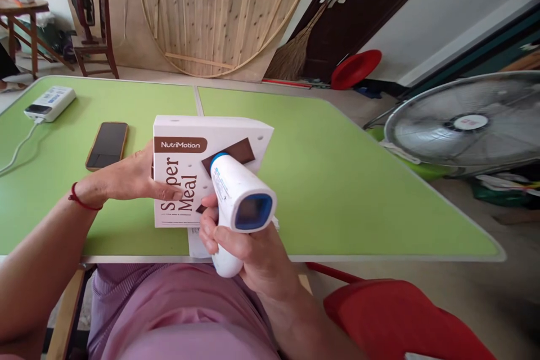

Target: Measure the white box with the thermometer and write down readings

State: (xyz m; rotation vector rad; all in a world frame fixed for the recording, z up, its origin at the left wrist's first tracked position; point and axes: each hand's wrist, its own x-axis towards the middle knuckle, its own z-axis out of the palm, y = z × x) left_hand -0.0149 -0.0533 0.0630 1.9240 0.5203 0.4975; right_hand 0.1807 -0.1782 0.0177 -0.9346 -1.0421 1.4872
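My left hand (pixel 139 175) grips a white box (pixel 175 124) by its left side, thumb across the printed front and the other fingers hidden behind. Brown lettering on it reads "NutriMotion" and "Meal". Wrapped round the handle of a white infrared thermometer (pixel 238 180) is my right hand (pixel 248 250). The thermometer's blue-rimmed nose points at the box front, over a dark brown printed shape; whether it touches cannot be told. Its small screen, facing me, looks dark. A sheet of paper (pixel 198 244) shows below the box at the table's near edge.
The green folding table (pixel 354 191) carries a phone (pixel 107 145) and a white power bank (pixel 50 103) with a cable at the left. A large fan (pixel 459 121) stands beyond the right edge. A red chair (pixel 405 315) is at the lower right.
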